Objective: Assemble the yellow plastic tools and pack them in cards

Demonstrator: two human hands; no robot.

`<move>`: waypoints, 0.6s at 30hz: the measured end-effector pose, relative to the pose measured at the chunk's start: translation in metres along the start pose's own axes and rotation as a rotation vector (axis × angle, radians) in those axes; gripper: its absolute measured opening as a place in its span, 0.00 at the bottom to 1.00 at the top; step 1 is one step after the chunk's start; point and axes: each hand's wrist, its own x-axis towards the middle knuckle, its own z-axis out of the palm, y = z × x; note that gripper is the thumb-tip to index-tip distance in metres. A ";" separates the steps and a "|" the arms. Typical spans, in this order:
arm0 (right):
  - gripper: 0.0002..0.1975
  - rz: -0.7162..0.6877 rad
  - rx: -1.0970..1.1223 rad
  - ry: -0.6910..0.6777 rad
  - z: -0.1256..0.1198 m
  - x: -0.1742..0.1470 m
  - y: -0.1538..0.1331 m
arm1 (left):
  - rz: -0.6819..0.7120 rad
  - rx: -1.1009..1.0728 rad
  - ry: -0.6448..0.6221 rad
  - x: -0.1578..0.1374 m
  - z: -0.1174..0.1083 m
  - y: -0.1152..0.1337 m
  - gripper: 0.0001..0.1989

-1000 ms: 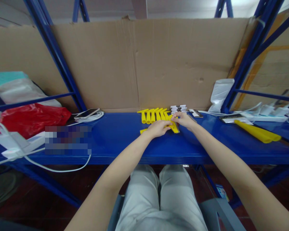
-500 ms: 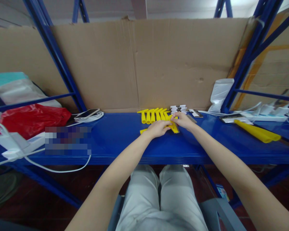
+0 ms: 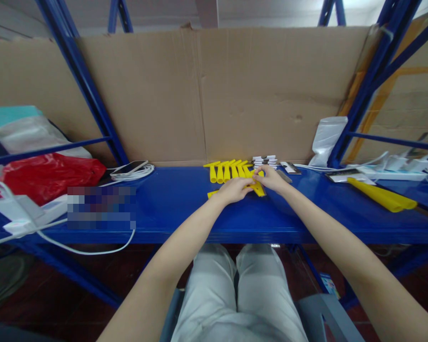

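Both hands meet over the blue shelf, closed around a yellow T-shaped scraper (image 3: 258,190). My left hand (image 3: 236,189) grips it from the left, its fingers curled. My right hand (image 3: 270,178) pinches its upper part with thumb and fingertips. The fingers cover much of this piece. Just behind my left hand stands a row of several similar yellow scrapers (image 3: 227,173), their round hollow handle ends facing me. Another yellow piece (image 3: 211,194) sticks out from beneath my left wrist, mostly hidden. To the right of my right hand lies a flat grey piece (image 3: 284,176).
Behind the hands is a stack of small black-and-white packs (image 3: 264,160). Two long yellow pieces (image 3: 381,195) lie at right, near a white power strip (image 3: 395,174). A red bag (image 3: 53,175), a phone (image 3: 129,167) and cables occupy the left. Cardboard (image 3: 199,95) closes off the back.
Almost nothing differs. The scraper's lower end has tipped very slightly between my hands; both hands keep the same place and grip.
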 end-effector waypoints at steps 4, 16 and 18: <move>0.07 0.061 0.100 0.008 0.000 -0.002 -0.002 | -0.008 0.005 -0.007 0.000 0.000 0.001 0.15; 0.13 0.267 0.286 -0.214 -0.017 -0.010 -0.023 | -0.111 0.019 0.073 -0.002 -0.006 0.002 0.15; 0.17 0.272 0.336 -0.235 -0.016 -0.011 -0.024 | -0.141 0.043 0.066 -0.003 -0.007 0.003 0.15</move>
